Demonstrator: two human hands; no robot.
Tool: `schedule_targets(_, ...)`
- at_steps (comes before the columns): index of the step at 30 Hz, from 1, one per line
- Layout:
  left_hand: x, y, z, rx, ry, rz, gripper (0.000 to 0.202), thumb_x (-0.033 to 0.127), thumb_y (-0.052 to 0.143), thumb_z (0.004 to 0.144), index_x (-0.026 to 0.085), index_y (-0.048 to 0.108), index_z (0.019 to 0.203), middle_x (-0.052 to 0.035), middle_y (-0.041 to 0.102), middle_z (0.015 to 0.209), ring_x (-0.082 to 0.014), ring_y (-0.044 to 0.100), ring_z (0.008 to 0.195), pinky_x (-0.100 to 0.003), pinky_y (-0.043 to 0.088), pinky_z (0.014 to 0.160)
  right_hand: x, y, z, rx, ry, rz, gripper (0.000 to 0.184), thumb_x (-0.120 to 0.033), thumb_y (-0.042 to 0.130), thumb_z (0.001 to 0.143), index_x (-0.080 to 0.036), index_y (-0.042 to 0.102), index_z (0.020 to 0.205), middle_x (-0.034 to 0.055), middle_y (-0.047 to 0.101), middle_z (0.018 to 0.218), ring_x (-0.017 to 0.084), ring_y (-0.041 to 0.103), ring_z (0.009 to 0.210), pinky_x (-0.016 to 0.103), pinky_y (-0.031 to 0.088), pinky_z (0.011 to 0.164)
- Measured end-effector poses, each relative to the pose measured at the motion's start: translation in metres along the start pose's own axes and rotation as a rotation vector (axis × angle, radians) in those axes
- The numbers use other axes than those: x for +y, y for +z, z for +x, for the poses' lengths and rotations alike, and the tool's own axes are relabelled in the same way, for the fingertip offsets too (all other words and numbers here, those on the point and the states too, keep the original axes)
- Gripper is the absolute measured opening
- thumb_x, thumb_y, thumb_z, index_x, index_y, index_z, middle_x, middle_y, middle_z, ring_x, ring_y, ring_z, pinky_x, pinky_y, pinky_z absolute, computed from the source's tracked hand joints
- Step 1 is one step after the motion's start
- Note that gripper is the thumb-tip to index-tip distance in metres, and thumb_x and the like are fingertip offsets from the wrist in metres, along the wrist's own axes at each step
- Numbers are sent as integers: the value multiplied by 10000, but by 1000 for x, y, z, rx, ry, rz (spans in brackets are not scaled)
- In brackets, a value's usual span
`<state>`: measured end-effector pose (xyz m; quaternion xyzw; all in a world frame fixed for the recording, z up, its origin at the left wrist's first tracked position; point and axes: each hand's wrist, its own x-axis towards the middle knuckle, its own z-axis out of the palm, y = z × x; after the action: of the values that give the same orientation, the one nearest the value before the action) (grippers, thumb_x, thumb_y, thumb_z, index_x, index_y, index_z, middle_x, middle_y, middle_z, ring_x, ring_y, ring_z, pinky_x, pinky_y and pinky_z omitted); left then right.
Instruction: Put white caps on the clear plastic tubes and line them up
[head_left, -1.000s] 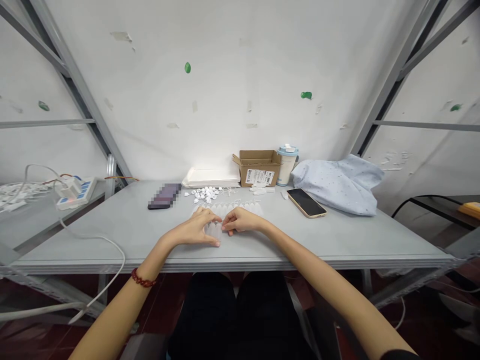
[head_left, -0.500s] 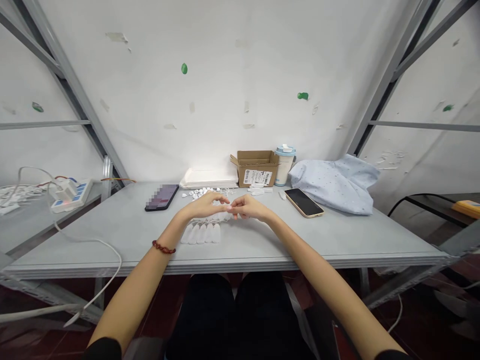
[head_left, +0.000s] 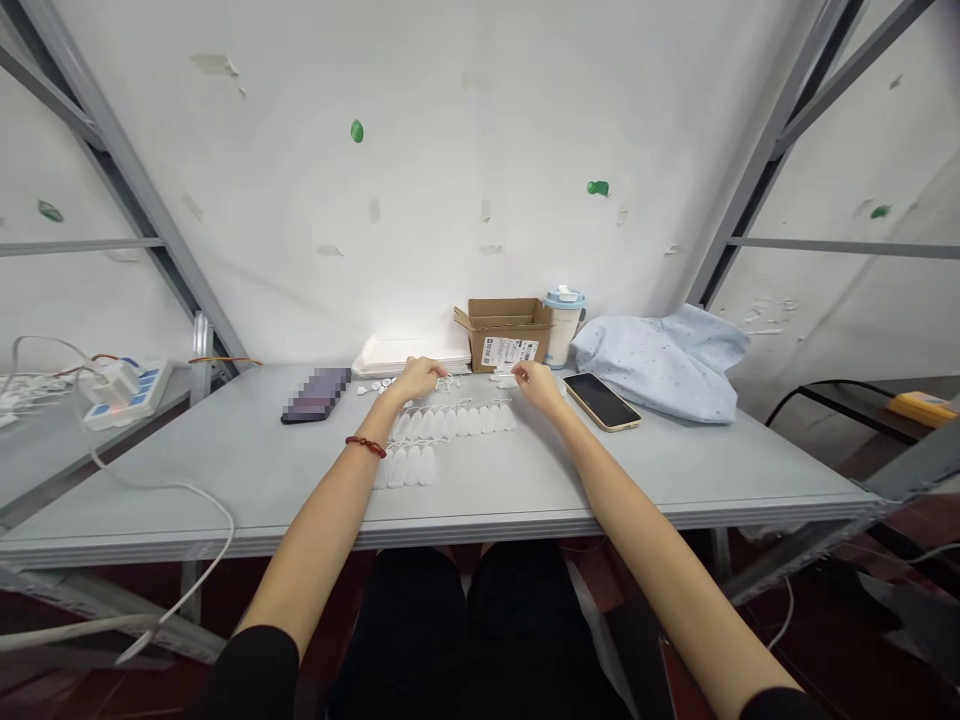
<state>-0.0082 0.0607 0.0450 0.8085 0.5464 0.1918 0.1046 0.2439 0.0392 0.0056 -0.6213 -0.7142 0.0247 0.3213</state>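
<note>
My left hand [head_left: 420, 378] is at the back of the table, fingers bent and drawn together beside a small tangle of white strings [head_left: 448, 384]. Small white round pieces [head_left: 375, 386] lie partly hidden behind it. My right hand [head_left: 536, 382] is in front of the cardboard box, its fingertips pinched beside small white flat pieces [head_left: 502, 380]. Whatever either hand pinches is too small to tell. Between my forearms, white tags with strings lie in two rows: a longer upper row [head_left: 465, 420] and a shorter lower row [head_left: 412, 466], partly covered by my left wrist.
At the back stand a white tray stack [head_left: 409, 352], an open cardboard box [head_left: 510, 335] and a lidded cup [head_left: 562, 325]. Phones lie left [head_left: 319, 395] and right [head_left: 602, 402], near a light-blue cloth [head_left: 667, 360]. A power strip [head_left: 131, 392] with a cable is far left.
My hands, which met above the tags, have parted. The left has moved back to the strings, the right rightward and back to the white pieces. The upper row of tags now shows.
</note>
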Motion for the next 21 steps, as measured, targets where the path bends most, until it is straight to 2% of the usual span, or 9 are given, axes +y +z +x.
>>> schedule_targets(4, -3, 4, 0, -54, 51, 71, 529, 74, 377, 683, 135, 703, 1094, -54, 697, 1120, -237, 526, 1153, -328, 342, 1042, -1, 1, -2, -74, -43, -134, 360, -27, 458, 831, -152, 651, 1108, 97, 656, 1156, 203, 564, 1085, 269, 425, 874)
schedule_targets(7, -5, 9, -1, -131, 73, 108, 565, 89, 400, 656, 158, 681, 1141, -54, 681, 1161, -259, 500, 1184, -366, 320, 1058, -3, -1, -5, -117, -63, -202, 416, -7, 439, 833, -158, 630, 1170, 105, 635, 1200, 224, 534, 1134, 289, 414, 900)
schedule_targets(11, -9, 16, -1, -166, 84, 98, 555, 147, 436, 650, 213, 675, 1146, -51, 675, 1172, -297, 483, 1195, -431, 322, 1044, -3, -1, -8, -146, -69, -236, 442, 6, 424, 831, -163, 623, 1188, 105, 629, 1211, 238, 524, 1141, 297, 408, 899)
schedule_targets(17, -11, 19, 3, -218, 86, 102, 529, 165, 468, 605, 213, 692, 1082, -76, 653, 1209, -316, 516, 1141, -422, 362, 1002, 0, 4, -6, -144, -67, -258, 443, -2, 434, 830, -166, 617, 1199, 112, 626, 1195, 238, 525, 1103, 298, 399, 881)
schedule_targets(21, -10, 18, 2, -247, 81, 93, 483, 149, 462, 581, 199, 709, 993, -82, 678, 1153, -316, 521, 1136, -413, 377, 995, 1, 4, -6, -151, -66, -305, 458, -3, 442, 807, -145, 617, 1206, 123, 605, 1194, 241, 519, 1069, 301, 386, 883)
